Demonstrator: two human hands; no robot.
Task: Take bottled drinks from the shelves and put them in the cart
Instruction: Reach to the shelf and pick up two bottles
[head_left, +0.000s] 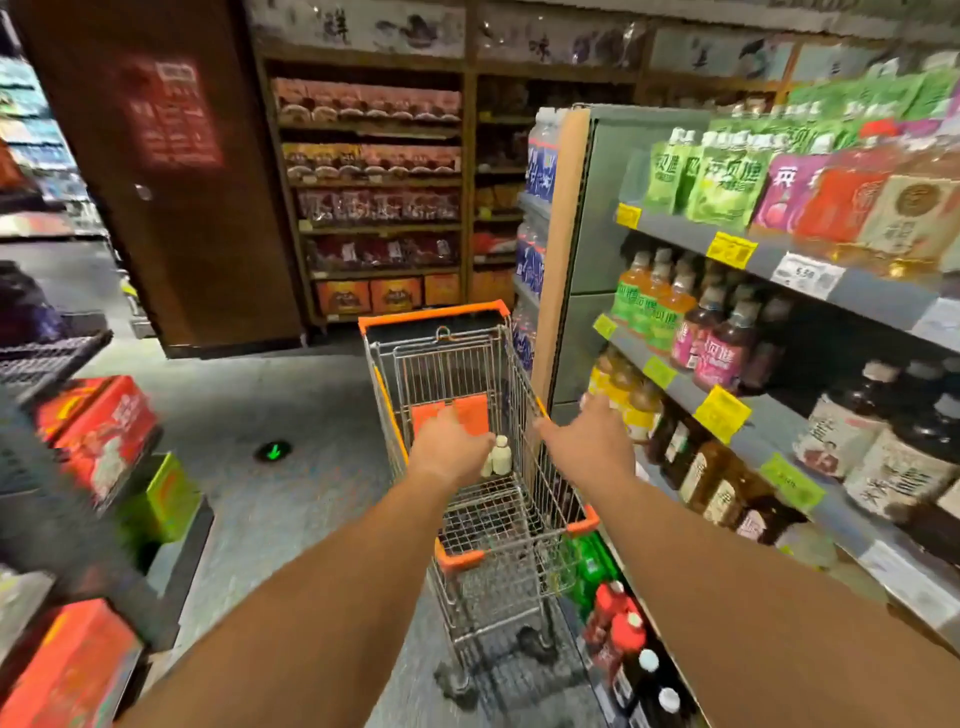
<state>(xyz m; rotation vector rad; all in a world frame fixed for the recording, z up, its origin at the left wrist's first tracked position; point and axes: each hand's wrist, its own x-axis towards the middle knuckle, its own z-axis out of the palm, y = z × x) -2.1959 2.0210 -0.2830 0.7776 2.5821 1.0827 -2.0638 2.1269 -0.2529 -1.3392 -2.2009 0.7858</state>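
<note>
Two small pale bottles (497, 457) stand in my orange-trimmed wire cart (475, 317) already; plenty remains on the grey drink shelves (769, 254). My left hand (447, 447) and right hand (592, 436) reach forward with loose fingers, holding nothing (picture's blurry).

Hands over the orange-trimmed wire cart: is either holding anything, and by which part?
Nothing visibly held. The left hand and right hand reach out with fingers spread over the orange-trimmed wire cart; two small pale bottles stand inside it.
</note>
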